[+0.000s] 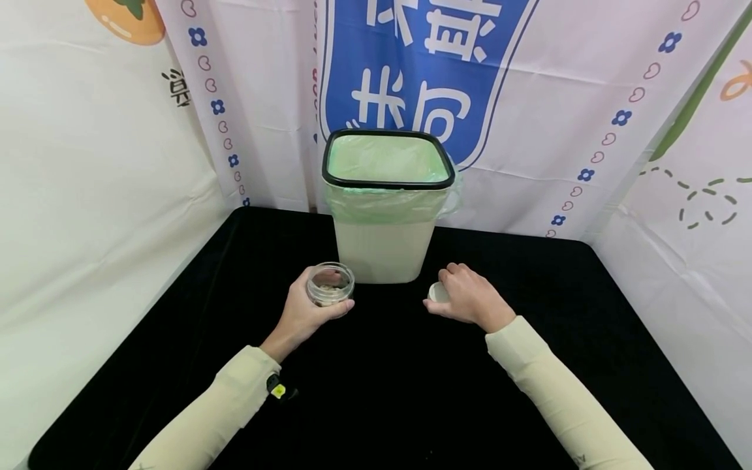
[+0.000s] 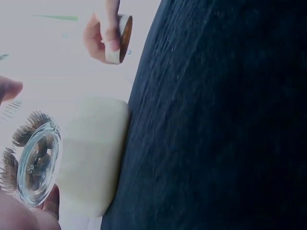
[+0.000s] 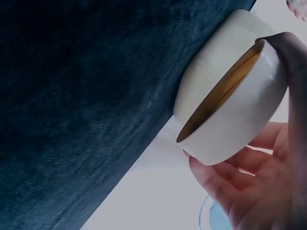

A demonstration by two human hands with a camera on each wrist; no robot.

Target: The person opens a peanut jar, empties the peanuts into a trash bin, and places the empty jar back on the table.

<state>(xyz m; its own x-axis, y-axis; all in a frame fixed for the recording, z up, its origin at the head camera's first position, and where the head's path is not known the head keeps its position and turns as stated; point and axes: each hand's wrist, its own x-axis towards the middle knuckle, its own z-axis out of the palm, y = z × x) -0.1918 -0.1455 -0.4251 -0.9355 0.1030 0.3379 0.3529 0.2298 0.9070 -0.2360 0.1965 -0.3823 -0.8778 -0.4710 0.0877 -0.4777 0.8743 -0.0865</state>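
Observation:
My left hand (image 1: 301,312) grips an open glass jar (image 1: 331,292) in front of the bin, fingers and thumb around its side. Small pale-brown pieces lie in the jar; their kind is unclear. In the left wrist view the jar (image 2: 41,165) shows its clear base, with brownish lumps behind the glass. To the right, my right hand (image 1: 474,297) holds a round white lid (image 1: 438,294) between thumb and fingers, apart from the jar. The right wrist view shows the lid (image 3: 252,112) tilted, its inside gold-brown.
A cream bin (image 1: 382,251) with a black rim (image 1: 389,185) and a pale green liner (image 1: 384,207) stands at the back middle of the black-covered table (image 1: 376,372). Printed white cloth walls (image 1: 564,85) rise behind and at both sides.

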